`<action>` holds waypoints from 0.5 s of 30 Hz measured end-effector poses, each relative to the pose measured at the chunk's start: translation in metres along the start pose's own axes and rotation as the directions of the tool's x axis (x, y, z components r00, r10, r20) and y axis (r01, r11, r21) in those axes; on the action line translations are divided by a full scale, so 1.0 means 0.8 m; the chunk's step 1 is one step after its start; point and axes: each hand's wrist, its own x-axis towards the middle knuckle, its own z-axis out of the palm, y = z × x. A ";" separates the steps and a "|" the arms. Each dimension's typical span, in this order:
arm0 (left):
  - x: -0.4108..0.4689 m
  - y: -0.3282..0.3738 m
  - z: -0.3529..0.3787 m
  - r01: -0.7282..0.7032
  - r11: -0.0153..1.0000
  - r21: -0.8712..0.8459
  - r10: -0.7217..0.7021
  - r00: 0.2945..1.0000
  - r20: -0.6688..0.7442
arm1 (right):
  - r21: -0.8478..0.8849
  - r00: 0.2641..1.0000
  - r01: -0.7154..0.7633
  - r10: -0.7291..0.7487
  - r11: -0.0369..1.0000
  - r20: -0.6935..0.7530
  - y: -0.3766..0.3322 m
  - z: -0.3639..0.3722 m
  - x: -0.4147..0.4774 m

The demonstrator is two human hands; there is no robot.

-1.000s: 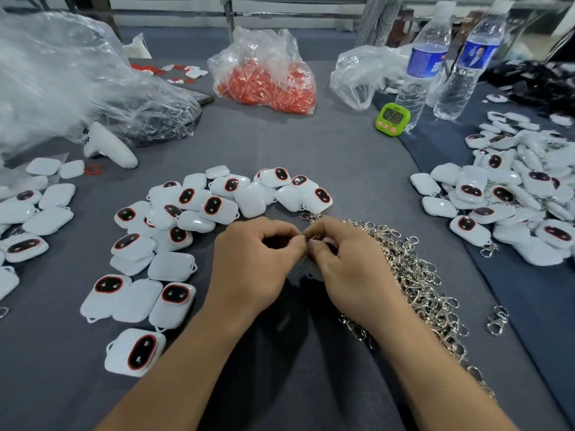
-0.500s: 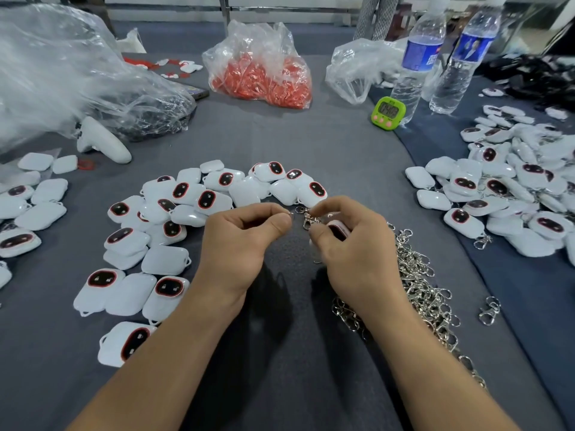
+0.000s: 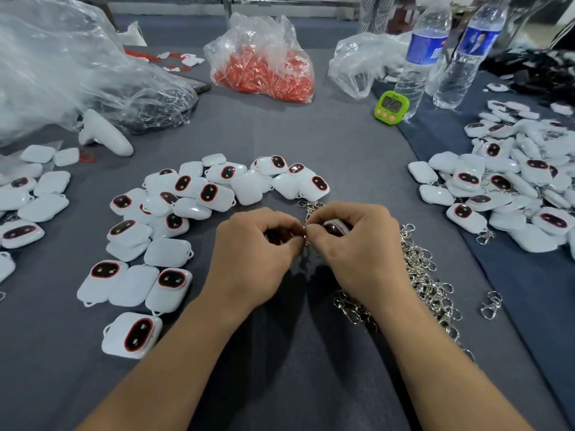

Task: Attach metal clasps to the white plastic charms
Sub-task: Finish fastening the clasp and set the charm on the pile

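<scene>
My two hands meet over the middle of the grey cloth. My right hand (image 3: 357, 247) grips a white plastic charm (image 3: 337, 227), mostly hidden inside the curled fingers. My left hand (image 3: 255, 253) pinches the ring of a metal clasp (image 3: 308, 209) that sticks up between the fingertips of both hands. A heap of loose metal clasps (image 3: 426, 275) lies under and to the right of my right hand. White charms with dark red-rimmed faces (image 3: 186, 194) are spread to the left and beyond my hands.
A second pile of charms with clasps (image 3: 513, 181) lies at right on the blue cloth. A single clasp (image 3: 491, 304) lies apart. At the back stand a bag of red parts (image 3: 264, 66), a green timer (image 3: 391, 107), two water bottles (image 3: 420, 54) and clear plastic bags (image 3: 62, 73).
My hands came apart a little half a second ago, showing the clasp and charm. Now the fingertips are pressed together again around the clasp ring.
</scene>
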 end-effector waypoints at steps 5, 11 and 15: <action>0.003 -0.003 -0.002 0.029 0.999 -0.019 -0.029 0.999 -0.022 | 0.025 0.999 -0.027 0.026 0.999 0.033 0.003 0.005 0.002; 0.006 -0.002 0.000 0.134 0.976 -0.171 -0.131 0.991 0.031 | 0.080 0.998 -0.036 0.032 0.996 0.056 0.005 0.005 0.004; 0.006 0.000 -0.002 0.131 0.971 -0.198 -0.119 0.990 0.071 | 0.106 0.996 -0.070 0.065 0.992 0.054 0.007 0.001 0.004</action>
